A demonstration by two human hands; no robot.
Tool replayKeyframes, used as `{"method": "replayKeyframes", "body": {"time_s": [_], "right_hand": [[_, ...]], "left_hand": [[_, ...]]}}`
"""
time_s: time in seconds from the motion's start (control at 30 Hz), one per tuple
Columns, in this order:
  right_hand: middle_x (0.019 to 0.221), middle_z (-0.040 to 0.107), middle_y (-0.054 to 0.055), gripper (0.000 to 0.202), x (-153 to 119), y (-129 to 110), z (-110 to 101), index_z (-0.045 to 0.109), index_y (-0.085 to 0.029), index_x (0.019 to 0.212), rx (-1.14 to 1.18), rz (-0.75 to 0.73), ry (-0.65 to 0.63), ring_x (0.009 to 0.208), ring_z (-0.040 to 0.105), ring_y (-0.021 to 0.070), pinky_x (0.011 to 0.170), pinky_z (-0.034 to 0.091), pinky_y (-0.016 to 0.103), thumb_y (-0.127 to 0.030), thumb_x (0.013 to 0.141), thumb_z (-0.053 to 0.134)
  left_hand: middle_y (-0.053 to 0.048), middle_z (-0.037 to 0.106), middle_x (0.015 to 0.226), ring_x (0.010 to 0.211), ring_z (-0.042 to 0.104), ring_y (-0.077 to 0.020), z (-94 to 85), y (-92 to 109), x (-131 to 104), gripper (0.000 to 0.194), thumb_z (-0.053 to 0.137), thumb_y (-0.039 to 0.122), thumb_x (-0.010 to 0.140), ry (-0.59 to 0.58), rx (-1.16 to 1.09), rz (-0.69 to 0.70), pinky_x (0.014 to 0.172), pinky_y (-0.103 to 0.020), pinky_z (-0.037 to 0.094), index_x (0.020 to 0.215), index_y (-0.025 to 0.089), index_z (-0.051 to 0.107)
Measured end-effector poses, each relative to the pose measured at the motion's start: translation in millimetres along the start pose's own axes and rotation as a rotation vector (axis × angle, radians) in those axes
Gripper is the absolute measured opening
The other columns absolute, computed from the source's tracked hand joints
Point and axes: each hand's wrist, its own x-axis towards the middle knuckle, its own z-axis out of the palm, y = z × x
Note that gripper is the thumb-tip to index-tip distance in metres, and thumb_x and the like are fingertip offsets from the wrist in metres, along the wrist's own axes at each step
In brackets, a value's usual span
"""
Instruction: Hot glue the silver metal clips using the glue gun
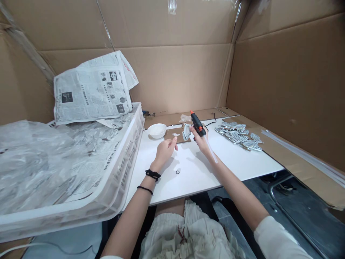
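Note:
My right hand [201, 139] is wrapped round a black hot glue gun [198, 124] with an orange tip pointing up and away; a clear glue stick [212, 151] sticks out of its back end. Beside its thumb and fingertips is a small silver-and-white oval piece [186, 132], seemingly held there too. My left hand [165, 150] hovers over the near edge of a brown cardboard piece [169, 134], fingers curled and thumb closed against them. Whatever the fingers may hold is too small to make out. Tiny white bits [176, 134] lie on the cardboard just beyond it.
A white bowl [157, 131] stands left of the cardboard. Silver oval pieces [238, 135] lie heaped at the right of the white board [172, 190]. A small black ring [177, 172] lies in front. At left, a white plastic crate [121, 180] holds plastic bags and newspaper [93, 90].

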Motion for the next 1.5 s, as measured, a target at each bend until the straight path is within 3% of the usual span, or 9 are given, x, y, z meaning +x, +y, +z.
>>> {"method": "replayKeyframes", "body": {"time_s": [0.23, 0.43, 0.6, 0.73, 0.87, 1.13, 1.3, 1.4, 1.5], "right_hand": [[0.063, 0.044, 0.000, 0.045, 1, 5, 1, 0.051, -0.018, 0.075, -0.011, 0.022, -0.025, 0.053, 0.039, 0.0110, 0.049, 0.037, 0.026, -0.061, 0.073, 0.062], [0.059, 0.042, -0.001, 0.043, 0, 2, 1, 0.049, -0.018, 0.072, -0.011, 0.028, -0.049, 0.053, 0.038, 0.0107, 0.050, 0.036, 0.026, -0.059, 0.073, 0.062], [0.060, 0.044, -0.001, 0.041, 0, 3, 2, 0.050, -0.018, 0.075, -0.009, 0.004, -0.066, 0.055, 0.039, 0.0116, 0.053, 0.037, 0.026, -0.058, 0.074, 0.062], [0.060, 0.044, 0.000, 0.042, 0, 3, 2, 0.051, -0.018, 0.074, -0.037, -0.002, -0.075, 0.057, 0.040, 0.0124, 0.055, 0.038, 0.027, -0.059, 0.074, 0.061], [0.063, 0.046, 0.000, 0.043, 0, 0, 2, 0.053, -0.017, 0.076, -0.052, -0.006, -0.080, 0.061, 0.042, 0.0133, 0.059, 0.040, 0.027, -0.060, 0.074, 0.060], [0.070, 0.050, 0.002, 0.042, -1, 0, 3, 0.052, -0.016, 0.077, -0.037, -0.049, -0.096, 0.065, 0.044, 0.0133, 0.065, 0.041, 0.027, -0.057, 0.075, 0.059], [0.071, 0.052, 0.002, 0.041, -1, 1, 3, 0.053, -0.016, 0.077, -0.037, -0.053, -0.096, 0.066, 0.045, 0.0136, 0.066, 0.041, 0.027, -0.057, 0.075, 0.059], [0.070, 0.051, 0.002, 0.041, -1, 2, 3, 0.052, -0.016, 0.076, -0.027, -0.043, -0.098, 0.064, 0.044, 0.0133, 0.064, 0.040, 0.027, -0.056, 0.075, 0.060], [0.071, 0.051, 0.002, 0.042, -1, 2, 4, 0.053, -0.016, 0.077, -0.031, -0.044, -0.094, 0.065, 0.044, 0.0133, 0.064, 0.040, 0.026, -0.057, 0.074, 0.060]], "left_hand": [[-0.005, 0.061, 0.076, 0.063, 0.049, -0.0159, 3.3, -2, 2, 0.062, 0.027, 0.059, 0.092, -0.011, -0.164, 0.059, 0.063, -0.028, 0.037, 0.131, 0.018, 0.053], [-0.005, 0.047, 0.053, 0.055, 0.043, -0.0144, 5.3, 1, -2, 0.070, 0.021, 0.056, 0.093, -0.100, -0.119, 0.003, 0.061, -0.029, 0.035, 0.062, 0.014, 0.067], [-0.001, 0.052, 0.066, 0.056, 0.042, -0.0137, 6.9, 0, 0, 0.065, 0.024, 0.057, 0.093, -0.029, -0.267, 0.074, 0.058, -0.026, 0.033, 0.141, 0.017, 0.041], [-0.005, 0.057, 0.064, 0.064, 0.050, -0.0172, 7.1, -1, -4, 0.053, 0.035, 0.056, 0.091, 0.046, 0.080, -0.014, 0.066, -0.029, 0.035, 0.094, 0.017, 0.071], [-0.003, 0.042, 0.050, 0.054, 0.042, -0.0138, 7.5, 1, -2, 0.073, 0.018, 0.056, 0.094, -0.089, -0.166, 0.020, 0.063, -0.029, 0.035, 0.053, 0.015, 0.062], [-0.001, 0.049, 0.069, 0.058, 0.042, -0.0134, 14.4, -5, 0, 0.062, 0.023, 0.053, 0.096, -0.006, -0.275, 0.053, 0.061, -0.026, 0.036, 0.146, 0.018, 0.034], [-0.006, 0.060, 0.072, 0.071, 0.054, -0.0195, 11.5, -3, -4, 0.051, 0.029, 0.050, 0.094, 0.071, 0.084, -0.102, 0.069, -0.030, 0.036, 0.083, 0.019, 0.068], [-0.003, 0.039, 0.049, 0.050, 0.038, -0.0137, 9.4, -1, -1, 0.066, 0.016, 0.053, 0.094, -0.116, -0.194, -0.180, 0.056, -0.028, 0.029, 0.049, 0.017, 0.047], [0.002, 0.022, 0.048, 0.044, 0.019, -0.0098, 7.4, 2, 3, 0.071, 0.012, 0.060, 0.091, -0.281, -0.602, -0.168, 0.048, -0.026, 0.019, 0.065, 0.014, 0.060]]}}
